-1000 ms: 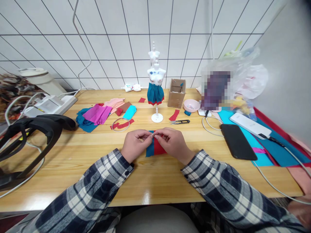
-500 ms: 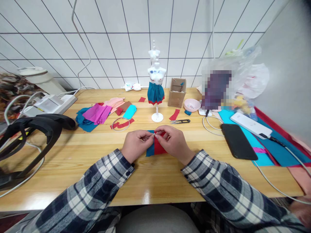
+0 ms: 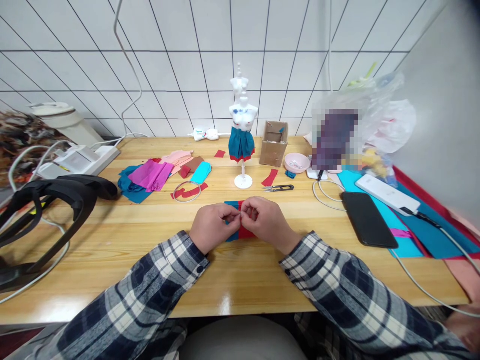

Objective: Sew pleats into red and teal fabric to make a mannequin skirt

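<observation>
My left hand and my right hand meet at the front middle of the table, each closed in a pinch, fingertips almost touching. What sits between the fingertips is too small to make out. Directly under them lies a piece of cloth, blue on the left and red on the right, partly hidden by both hands. Just beyond stands a small white dress form wearing a blue skirt with a red hem. Thread snips lie beyond my right hand.
Left of the form are a hoop, red scraps and a pile of coloured cloth. A cardboard box and a pink bowl stand behind. At right lies a black phone; a black headset is at left.
My fingertips have come together a little lower over the cloth, right of where they were. The small whitish thing seen between them earlier is now hidden. The view has shifted slightly.
</observation>
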{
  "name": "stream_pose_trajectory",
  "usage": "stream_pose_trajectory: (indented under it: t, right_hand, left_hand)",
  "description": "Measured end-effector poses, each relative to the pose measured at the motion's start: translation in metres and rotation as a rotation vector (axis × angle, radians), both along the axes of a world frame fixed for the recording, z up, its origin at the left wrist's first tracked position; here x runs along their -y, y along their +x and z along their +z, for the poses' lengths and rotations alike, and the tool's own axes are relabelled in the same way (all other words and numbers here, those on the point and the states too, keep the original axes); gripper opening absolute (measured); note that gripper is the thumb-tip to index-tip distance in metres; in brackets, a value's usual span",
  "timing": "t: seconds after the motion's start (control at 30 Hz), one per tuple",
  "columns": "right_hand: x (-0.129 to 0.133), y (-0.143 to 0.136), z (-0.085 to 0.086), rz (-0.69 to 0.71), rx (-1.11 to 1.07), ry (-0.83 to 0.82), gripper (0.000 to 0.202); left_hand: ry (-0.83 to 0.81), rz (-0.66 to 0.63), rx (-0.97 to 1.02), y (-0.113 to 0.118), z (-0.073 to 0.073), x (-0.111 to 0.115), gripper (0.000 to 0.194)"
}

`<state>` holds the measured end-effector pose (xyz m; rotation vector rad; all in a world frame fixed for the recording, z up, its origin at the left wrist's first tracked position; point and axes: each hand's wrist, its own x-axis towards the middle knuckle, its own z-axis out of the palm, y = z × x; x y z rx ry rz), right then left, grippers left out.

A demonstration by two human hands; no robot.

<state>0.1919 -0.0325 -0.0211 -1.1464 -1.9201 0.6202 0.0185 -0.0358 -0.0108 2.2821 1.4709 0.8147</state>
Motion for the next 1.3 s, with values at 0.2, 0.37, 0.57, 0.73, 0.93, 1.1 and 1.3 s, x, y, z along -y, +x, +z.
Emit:
stream_pose_trajectory:
  t: [0.2,0.37,0.57,0.73,0.93,1.1,1.3]
  right_hand:
    - [-0.001,-0.004,-0.003,0.008,-0.238,-0.202,0.004]
    - [-0.004,-0.006,-0.006,0.061,-0.473,-0.447,0.007]
    - [-0.005,-0.008,-0.004,0.094,-0.620,-0.603,0.009]
    - [-0.007,-0.007,0.000,0.084,-0.629,-0.652,0.013]
    - [-0.005,-0.005,0.003,0.075,-0.568,-0.544,0.018]
    - [-0.002,-0.006,0.006,0.088,-0.532,-0.521,0.016]
    - [-0.001,-0.006,0.004,0.114,-0.540,-0.529,0.014]
  left_hand:
    - [-0.032,0.002,0.148,0.003,0.003,0.001,0.017]
    - [-0.019,0.017,0.219,0.003,0.004,0.000,0.016]
    - [0.022,0.009,0.237,0.003,0.005,-0.001,0.016]
    - [0.045,-0.012,0.225,0.002,0.004,-0.002,0.016]
    - [-0.055,-0.054,0.319,-0.001,0.004,-0.002,0.020]
    - [-0.088,-0.014,0.365,-0.001,0.007,-0.002,0.020]
    - [-0.099,0.003,0.355,0.001,0.008,-0.001,0.018]
